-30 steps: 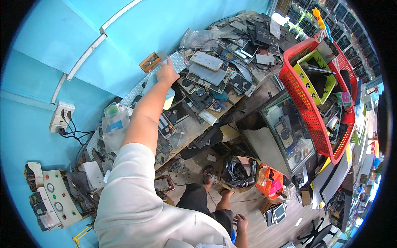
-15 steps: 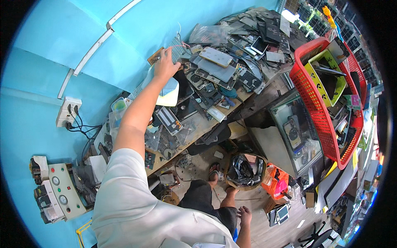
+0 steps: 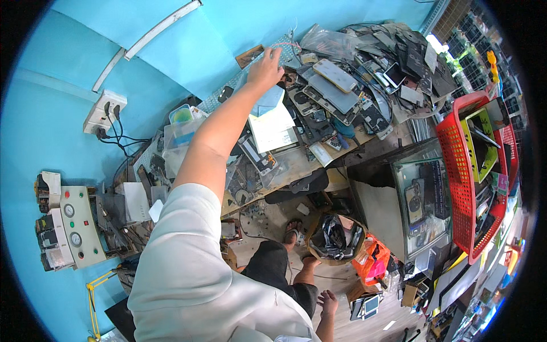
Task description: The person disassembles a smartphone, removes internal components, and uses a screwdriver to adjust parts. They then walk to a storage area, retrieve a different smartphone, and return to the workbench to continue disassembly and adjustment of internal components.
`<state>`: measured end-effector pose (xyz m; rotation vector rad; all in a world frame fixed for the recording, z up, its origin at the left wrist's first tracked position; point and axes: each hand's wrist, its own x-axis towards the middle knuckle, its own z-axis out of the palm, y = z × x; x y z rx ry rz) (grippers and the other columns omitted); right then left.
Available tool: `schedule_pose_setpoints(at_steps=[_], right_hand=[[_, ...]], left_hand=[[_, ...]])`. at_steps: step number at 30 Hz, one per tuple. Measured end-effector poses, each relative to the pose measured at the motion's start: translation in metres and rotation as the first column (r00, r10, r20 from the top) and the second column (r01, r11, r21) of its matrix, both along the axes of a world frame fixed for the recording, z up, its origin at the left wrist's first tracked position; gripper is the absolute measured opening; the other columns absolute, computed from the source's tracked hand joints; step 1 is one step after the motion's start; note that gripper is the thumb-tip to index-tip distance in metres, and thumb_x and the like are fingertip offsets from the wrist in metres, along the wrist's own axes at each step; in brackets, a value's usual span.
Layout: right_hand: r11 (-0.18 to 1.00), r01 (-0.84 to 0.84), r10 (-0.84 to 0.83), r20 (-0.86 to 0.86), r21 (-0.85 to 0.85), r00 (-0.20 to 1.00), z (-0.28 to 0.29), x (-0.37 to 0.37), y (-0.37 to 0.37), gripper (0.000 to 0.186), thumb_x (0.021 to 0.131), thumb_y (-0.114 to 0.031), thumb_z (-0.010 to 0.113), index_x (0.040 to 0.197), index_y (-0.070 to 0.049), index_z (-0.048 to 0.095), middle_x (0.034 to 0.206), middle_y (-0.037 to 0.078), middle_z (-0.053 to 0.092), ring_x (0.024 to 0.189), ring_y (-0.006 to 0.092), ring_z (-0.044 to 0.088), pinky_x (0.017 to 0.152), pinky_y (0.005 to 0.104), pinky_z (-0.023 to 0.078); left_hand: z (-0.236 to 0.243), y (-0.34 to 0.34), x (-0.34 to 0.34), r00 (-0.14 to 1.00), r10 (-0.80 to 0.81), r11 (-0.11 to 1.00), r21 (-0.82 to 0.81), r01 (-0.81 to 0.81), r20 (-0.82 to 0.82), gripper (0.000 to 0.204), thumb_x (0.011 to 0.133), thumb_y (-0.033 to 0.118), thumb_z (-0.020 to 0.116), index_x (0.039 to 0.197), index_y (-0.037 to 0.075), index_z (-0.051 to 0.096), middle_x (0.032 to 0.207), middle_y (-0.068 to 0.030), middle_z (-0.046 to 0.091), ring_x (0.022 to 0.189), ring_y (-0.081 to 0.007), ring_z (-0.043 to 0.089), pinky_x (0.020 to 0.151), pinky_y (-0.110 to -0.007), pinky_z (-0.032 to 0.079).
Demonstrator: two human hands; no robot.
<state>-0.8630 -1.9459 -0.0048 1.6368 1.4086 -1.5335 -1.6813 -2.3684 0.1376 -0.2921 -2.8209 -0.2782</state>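
Note:
My left hand (image 3: 266, 69) reaches over the cluttered workbench, near the perforated grey sheet by the wall. Its fingers look apart, bent a little, with nothing clearly between them; part of the palm side is hidden. Just below the hand and beside my wrist lie white paper sheets (image 3: 272, 130) with a blue piece (image 3: 269, 101) at their upper end. An opened phone frame (image 3: 257, 157) lies close to the sheets' lower edge. My right hand (image 3: 327, 302) hangs low beside my leg, fingers loosely spread, holding nothing I can see.
Phones (image 3: 336, 76) and loose parts pile up across the bench. Right of it stand a glass display case (image 3: 423, 199) and a red plastic basket (image 3: 456, 165). A lined waste bin (image 3: 336, 236) sits by my feet. The wall socket (image 3: 105, 111) has cables plugged in.
My left hand has shifted slightly up and right over the bench. More of the white sheets shows below it. The whole view has also shifted; my right hand still hangs low.

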Motion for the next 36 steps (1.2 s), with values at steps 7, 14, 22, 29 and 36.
schedule_pose_setpoints(at_steps=[7, 14, 22, 29, 36], right_hand=[[1.000, -0.021, 0.022, -0.017, 0.022, 1.000, 0.000, -0.008, 0.005, 0.056, 0.105, -0.024, 0.077, 0.151, 0.002, 0.061, 0.124, 0.018, 0.078, 0.100, 0.0290, 0.079, 0.075, 0.0399, 0.063], [1.000, 0.005, -0.004, -0.048, 0.012, 0.999, -0.002, -0.013, -0.004, 0.055, 0.104, -0.024, 0.078, 0.150, 0.002, 0.062, 0.123, 0.017, 0.078, 0.098, 0.0273, 0.078, 0.075, 0.0390, 0.063], [1.000, 0.010, -0.009, -0.009, 0.013, 1.000, 0.006, -0.007, -0.005, 0.052, 0.104, -0.022, 0.077, 0.148, 0.003, 0.063, 0.121, 0.017, 0.079, 0.100, 0.0289, 0.079, 0.076, 0.0400, 0.064], [1.000, -0.010, 0.010, 0.008, 0.019, 1.000, 0.012, -0.007, -0.001, 0.055, 0.105, -0.023, 0.077, 0.150, 0.003, 0.062, 0.124, 0.019, 0.079, 0.101, 0.0297, 0.080, 0.076, 0.0412, 0.065], [0.998, -0.057, 0.058, -0.031, 0.033, 0.998, 0.011, -0.019, 0.007, 0.053, 0.106, -0.024, 0.077, 0.149, 0.003, 0.063, 0.126, 0.019, 0.079, 0.101, 0.0282, 0.079, 0.077, 0.0398, 0.065]], left_hand=[[-0.001, -0.011, 0.006, 0.947, -0.231, 0.973, -0.034, 0.230, -0.225, 0.040, 0.098, 0.015, 0.075, 0.133, 0.014, 0.056, 0.126, -0.0141, 0.056, 0.112, -0.0392, 0.073, 0.085, -0.053, 0.064], [-0.014, 0.007, 0.004, 0.967, -0.244, 0.950, -0.219, 0.224, -0.071, 0.017, 0.098, 0.008, 0.069, 0.115, 0.012, 0.070, 0.111, -0.0118, 0.064, 0.109, -0.0342, 0.073, 0.081, -0.053, 0.062], [-0.058, 0.055, 0.008, 0.936, 0.071, 0.965, -0.261, 0.023, 0.346, 0.047, 0.094, 0.047, 0.079, 0.121, 0.009, 0.079, 0.105, -0.0158, 0.083, 0.098, -0.0371, 0.082, 0.087, -0.052, 0.064], [-0.051, 0.084, 0.033, 0.946, 0.003, 1.000, 0.012, -0.008, 0.323, 0.087, 0.083, 0.078, 0.081, 0.130, 0.005, 0.076, 0.105, -0.0181, 0.083, 0.101, -0.0397, 0.081, 0.089, -0.054, 0.063], [-0.031, 0.096, -0.021, 0.905, 0.026, 0.961, 0.240, -0.140, 0.425, 0.050, 0.081, 0.059, 0.089, 0.108, 0.016, 0.088, 0.110, -0.0162, 0.084, 0.103, -0.0397, 0.080, 0.087, -0.053, 0.063]])
